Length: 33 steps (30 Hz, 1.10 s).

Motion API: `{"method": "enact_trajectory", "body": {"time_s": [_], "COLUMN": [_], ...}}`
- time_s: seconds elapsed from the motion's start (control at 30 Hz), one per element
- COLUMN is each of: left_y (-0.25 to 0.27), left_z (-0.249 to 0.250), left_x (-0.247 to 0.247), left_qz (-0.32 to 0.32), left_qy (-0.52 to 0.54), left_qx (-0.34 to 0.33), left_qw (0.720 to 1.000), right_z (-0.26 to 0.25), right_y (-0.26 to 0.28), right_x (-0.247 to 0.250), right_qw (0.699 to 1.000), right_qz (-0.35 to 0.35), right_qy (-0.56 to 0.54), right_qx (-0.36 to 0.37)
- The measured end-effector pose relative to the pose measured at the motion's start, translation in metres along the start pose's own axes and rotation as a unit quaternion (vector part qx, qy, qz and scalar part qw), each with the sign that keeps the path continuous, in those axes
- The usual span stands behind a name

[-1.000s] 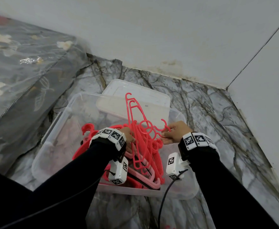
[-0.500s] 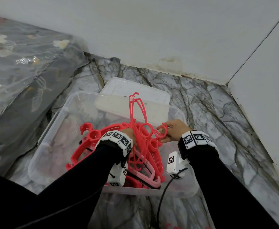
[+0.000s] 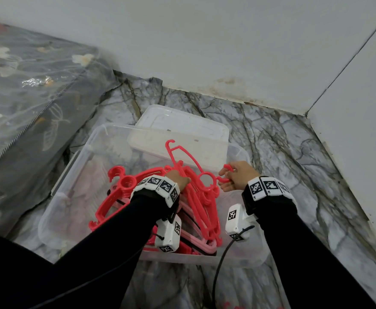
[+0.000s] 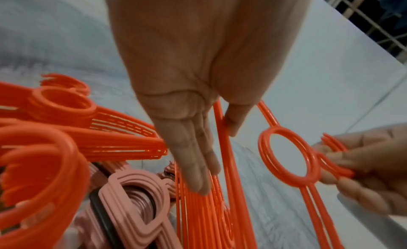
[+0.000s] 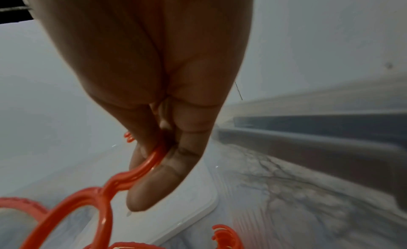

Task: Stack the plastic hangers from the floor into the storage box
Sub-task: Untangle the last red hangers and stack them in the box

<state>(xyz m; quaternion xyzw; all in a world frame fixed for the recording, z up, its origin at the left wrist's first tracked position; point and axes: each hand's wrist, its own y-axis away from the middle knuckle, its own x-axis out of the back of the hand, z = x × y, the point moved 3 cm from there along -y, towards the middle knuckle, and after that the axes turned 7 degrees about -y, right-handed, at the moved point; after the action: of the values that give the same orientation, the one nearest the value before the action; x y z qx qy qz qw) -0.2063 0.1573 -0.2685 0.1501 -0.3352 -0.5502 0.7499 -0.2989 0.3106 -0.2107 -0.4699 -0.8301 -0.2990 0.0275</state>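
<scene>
A clear plastic storage box [image 3: 55, 210] is seen on the marble floor [image 3: 294, 152], with its translucent lid [image 3: 182, 123] propped at the 12 o'clock rim. Inside the box, a stack of red plastic hangers [image 3: 113, 201] lies toward 9 o'clock, and paler pink plastic hangers [image 4: 136, 200] are nested underneath toward 6 o'clock. A further bundle of thin red ring-neck hangers [image 3: 196, 197] is held over the box centre, one arm of it tilted up toward 12 o'clock.

The hook end of that bundle is pinched by the right hand [image 3: 238, 177], thumb and fingers [image 5: 154, 188] curled on the hook. The left hand [image 3: 178, 178] is laid against the bundle's arms, fingers [image 4: 193, 165] mostly straight, the thumb set on the far side of one bar; a loose hold, not a tight clench.

Step in hand, as judged: the bundle is being squared up and lowered into the box, beside the stacks already there. Most hangers appear to be boxed; a trace of red is glimpsed on the floor at 6 o'clock, too cut off to identify.

Next move, as judged: hooks to be aligned, the raised arm tipped flat, the bundle set down without snagging the neighbouring hooks, then both hands released.
</scene>
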Motion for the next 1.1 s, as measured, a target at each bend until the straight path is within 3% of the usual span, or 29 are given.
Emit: {"method": "enact_trajectory", "body": {"time_s": [0.07,0.17,0.4,0.53,0.63,0.77,1.03,1.1], "left_y": [-0.005,-0.009,-0.027,-0.035,-0.038,-0.043,-0.037,-0.032], "left_z": [-0.003,-0.002,-0.005,0.003,0.007,-0.001,-0.002,0.002], "left_x": [0.005,0.006,0.001,-0.008,-0.008,-0.013,-0.021,-0.018], "left_qz": [0.009,0.001,0.042,0.031,0.09,0.117,0.091,0.124], "left_qy": [0.044,0.039,-0.068,-0.136,-0.228,-0.321,-0.269,-0.259], "left_qx": [-0.006,0.003,0.001,-0.039,-0.051,-0.065,-0.058,-0.049], "left_qw": [0.999,0.999,0.997,0.989,0.968,0.937,0.957,0.957], "right_z": [0.002,0.003,0.009,0.012,0.014,0.019,0.033,0.042], "right_y": [-0.002,-0.013,-0.031,-0.035,-0.036,-0.035,-0.038,-0.035], "right_x": [-0.002,-0.006,-0.012,-0.016,-0.017,-0.017,-0.03,-0.03], "right_qw": [1.0,0.996,0.956,0.948,0.946,0.948,0.909,0.895], "right_qz": [0.002,0.058,0.158,0.187,0.194,0.167,0.043,0.014], "right_qy": [0.021,0.066,0.242,0.253,0.253,0.265,0.415,0.445], "right_qx": [-0.013,-0.022,-0.041,-0.055,-0.052,-0.046,0.006,-0.001]}}
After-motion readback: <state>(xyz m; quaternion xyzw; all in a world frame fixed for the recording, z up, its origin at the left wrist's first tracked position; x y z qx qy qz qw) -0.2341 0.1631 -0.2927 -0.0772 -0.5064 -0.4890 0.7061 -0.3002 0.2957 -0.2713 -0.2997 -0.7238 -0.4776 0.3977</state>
